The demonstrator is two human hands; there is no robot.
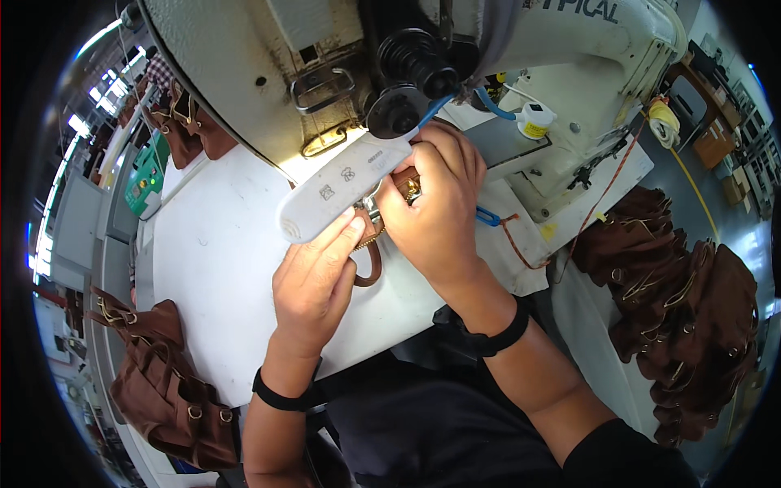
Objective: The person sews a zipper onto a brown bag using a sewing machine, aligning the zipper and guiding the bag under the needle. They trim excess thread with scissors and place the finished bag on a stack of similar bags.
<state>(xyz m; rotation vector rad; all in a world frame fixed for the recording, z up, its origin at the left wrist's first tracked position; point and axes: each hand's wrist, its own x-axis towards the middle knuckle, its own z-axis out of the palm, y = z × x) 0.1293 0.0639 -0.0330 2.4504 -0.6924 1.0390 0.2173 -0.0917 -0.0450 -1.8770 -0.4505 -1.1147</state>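
Observation:
Under the head of an industrial sewing machine, both hands work on a brown leather bag piece with a gold-toothed zipper along its edge. A curved brown strap hangs from it toward me. My left hand is closed at the near left edge of the piece, fingertips pressed together on it near the metal presser foot. My right hand grips the piece from the right, its fingers curled and thumb down. A long white rounded bar hides part of the needle area and the piece.
A brown bag lies at the table's left edge, and more brown bags stand at far left. Several brown bags are heaped at right. A red cord runs beside the machine near a small white bottle.

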